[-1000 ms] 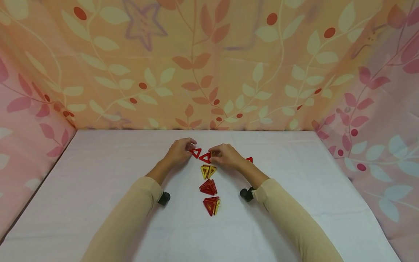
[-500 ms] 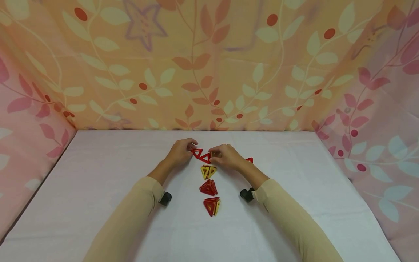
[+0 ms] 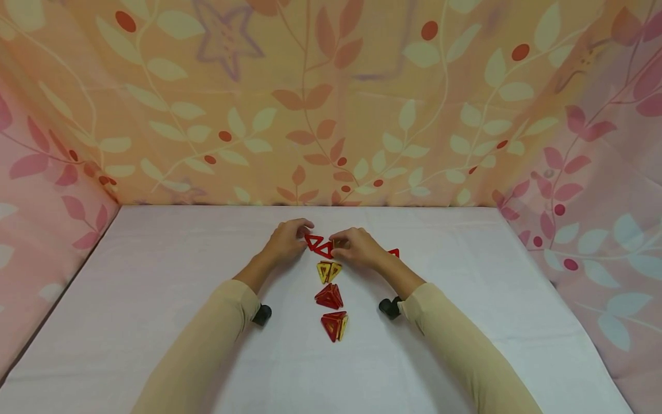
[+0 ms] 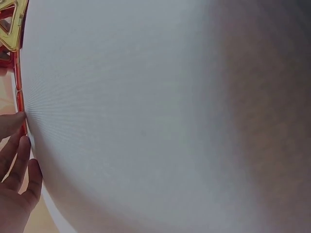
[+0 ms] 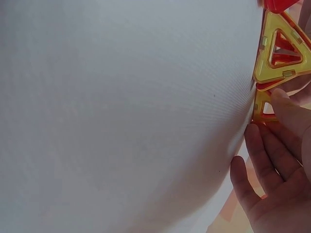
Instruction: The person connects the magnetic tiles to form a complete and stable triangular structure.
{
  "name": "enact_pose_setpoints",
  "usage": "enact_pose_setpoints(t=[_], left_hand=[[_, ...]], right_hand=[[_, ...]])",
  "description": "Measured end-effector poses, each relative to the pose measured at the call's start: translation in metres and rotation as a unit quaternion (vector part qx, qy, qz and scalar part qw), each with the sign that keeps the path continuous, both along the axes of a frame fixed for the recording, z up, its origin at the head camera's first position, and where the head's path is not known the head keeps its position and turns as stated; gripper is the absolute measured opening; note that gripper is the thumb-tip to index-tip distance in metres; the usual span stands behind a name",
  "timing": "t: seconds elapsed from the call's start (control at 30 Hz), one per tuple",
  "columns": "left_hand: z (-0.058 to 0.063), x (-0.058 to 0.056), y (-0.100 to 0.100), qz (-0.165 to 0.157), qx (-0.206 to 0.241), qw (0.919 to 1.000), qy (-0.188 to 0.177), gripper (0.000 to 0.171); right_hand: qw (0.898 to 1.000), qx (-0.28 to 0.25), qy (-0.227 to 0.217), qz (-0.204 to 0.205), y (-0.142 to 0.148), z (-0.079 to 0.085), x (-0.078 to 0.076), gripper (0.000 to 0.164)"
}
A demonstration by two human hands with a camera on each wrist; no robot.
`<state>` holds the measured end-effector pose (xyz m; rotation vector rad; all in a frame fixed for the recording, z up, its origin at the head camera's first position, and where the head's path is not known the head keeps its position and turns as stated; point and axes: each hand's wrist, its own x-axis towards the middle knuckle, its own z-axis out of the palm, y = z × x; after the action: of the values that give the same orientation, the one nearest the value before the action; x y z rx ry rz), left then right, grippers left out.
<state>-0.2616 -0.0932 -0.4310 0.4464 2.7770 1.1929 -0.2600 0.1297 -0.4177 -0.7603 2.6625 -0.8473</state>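
My left hand (image 3: 286, 240) pinches a red triangular magnetic tile (image 3: 310, 244) at its outer edge; in the left wrist view, the tile's thin red side (image 4: 20, 101) shows by the thumb. Beside it lies a second red triangular tile (image 3: 324, 255), which the first appears to touch at a corner. Between the thumb and fingers of my right hand (image 3: 359, 246) is a yellow triangular tile (image 5: 259, 103), mostly hidden by the hand in the head view. Just nearer to me stands a small yellow-and-red pyramid of tiles (image 3: 324, 272).
Two more small tile pyramids stand in a line towards me: a red one (image 3: 329, 296) and a red-and-yellow one (image 3: 333, 325). Another red tile (image 3: 395, 252) shows partly behind my right wrist. Leaf-patterned cloth (image 3: 331, 115) walls in the white table (image 3: 155, 276).
My left hand has slid the red tile slightly rightwards, up against the second red tile. The right hand and the pyramids have stayed in place.
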Motion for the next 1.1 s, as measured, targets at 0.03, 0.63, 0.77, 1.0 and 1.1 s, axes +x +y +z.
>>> enact_pose_setpoints(t=[0.03, 0.63, 0.77, 1.0, 1.1], left_hand=[[0.0000, -0.0001, 0.0002, 0.001, 0.000, 1.0000, -0.001, 0.038], [-0.0006, 0.0013, 0.0065, 0.007, 0.037, 0.9989, -0.026, 0.038], [0.0009, 0.0026, 0.0075, 0.016, 0.039, 0.9990, -0.019, 0.038], [0.0019, 0.0032, 0.0090, 0.026, 0.056, 0.9980, -0.013, 0.037], [0.0019, 0.0033, 0.0089, 0.027, 0.071, 0.9970, -0.010, 0.038]], right_hand=[[1.000, 0.000, 0.001, 0.000, 0.0000, -0.0001, -0.0001, 0.042], [1.000, -0.005, 0.008, 0.003, 0.0004, -0.0015, -0.0008, 0.038], [1.000, -0.006, 0.007, 0.005, 0.0004, -0.0016, -0.0009, 0.038], [1.000, -0.003, 0.019, 0.008, 0.0005, -0.0017, -0.0012, 0.038], [1.000, -0.010, 0.025, 0.007, 0.0005, -0.0023, -0.0008, 0.038]])
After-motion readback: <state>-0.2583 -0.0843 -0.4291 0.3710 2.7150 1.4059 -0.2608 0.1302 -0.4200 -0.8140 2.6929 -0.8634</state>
